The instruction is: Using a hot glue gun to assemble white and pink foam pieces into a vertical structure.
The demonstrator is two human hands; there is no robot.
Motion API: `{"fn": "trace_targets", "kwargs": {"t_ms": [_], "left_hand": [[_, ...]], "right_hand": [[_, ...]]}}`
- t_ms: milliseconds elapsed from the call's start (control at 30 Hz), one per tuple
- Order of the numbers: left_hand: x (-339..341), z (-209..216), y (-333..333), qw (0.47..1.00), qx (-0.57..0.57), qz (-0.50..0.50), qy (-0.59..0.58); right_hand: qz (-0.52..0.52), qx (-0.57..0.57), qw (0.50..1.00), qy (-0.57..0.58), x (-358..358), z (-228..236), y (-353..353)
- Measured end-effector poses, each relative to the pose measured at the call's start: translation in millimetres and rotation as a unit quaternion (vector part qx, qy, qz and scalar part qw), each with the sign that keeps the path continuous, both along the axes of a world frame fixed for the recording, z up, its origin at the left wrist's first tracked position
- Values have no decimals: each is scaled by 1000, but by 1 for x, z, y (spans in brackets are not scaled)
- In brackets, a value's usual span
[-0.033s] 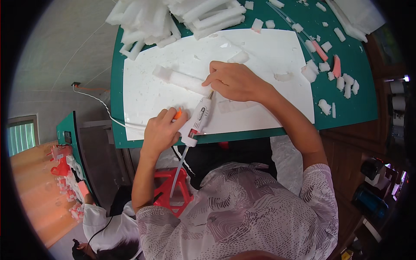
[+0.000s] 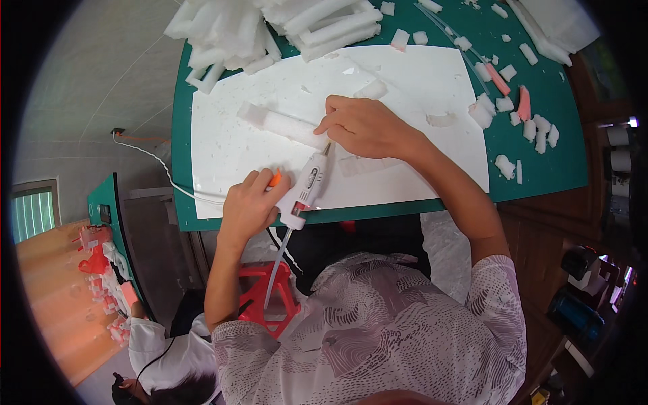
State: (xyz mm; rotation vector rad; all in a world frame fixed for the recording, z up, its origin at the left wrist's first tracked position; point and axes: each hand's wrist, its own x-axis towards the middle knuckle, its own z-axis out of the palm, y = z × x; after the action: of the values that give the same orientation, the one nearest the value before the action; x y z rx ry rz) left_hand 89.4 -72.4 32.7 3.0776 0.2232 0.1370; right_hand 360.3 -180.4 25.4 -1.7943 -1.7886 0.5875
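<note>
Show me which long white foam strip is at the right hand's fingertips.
The foam strip lying slantwise alone on the white sheet, one end at the right hand; the other long strips are heaped beyond it.

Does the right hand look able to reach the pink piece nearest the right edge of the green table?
Probably yes: between the right hand and the pink piece I see only the white sheet, green table and loose foam scraps, nothing that seems to block it.
</note>
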Motion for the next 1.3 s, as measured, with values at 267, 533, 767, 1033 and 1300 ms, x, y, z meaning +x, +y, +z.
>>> {"fn": "trace_targets", "kwargs": {"t_ms": [267,533,767,1033,1300], "left_hand": [[-1,4,-4,1000,6,1,0],[2,2,-4,1000,-10,6,-3],[6,3,0,999,-40,27,-26],[5,-4,1,998,-50,24,3],[2,-5,1,998,-52,26,6]], "right_hand": [[5,7,1000,-5,1,0,2],[-30,-4,1000,1,-1,0,6],[-39,-42,998,37,3,2,6],[-34,-59,996,64,3,8,6],[-33,-53,996,59,3,6,7]]}}
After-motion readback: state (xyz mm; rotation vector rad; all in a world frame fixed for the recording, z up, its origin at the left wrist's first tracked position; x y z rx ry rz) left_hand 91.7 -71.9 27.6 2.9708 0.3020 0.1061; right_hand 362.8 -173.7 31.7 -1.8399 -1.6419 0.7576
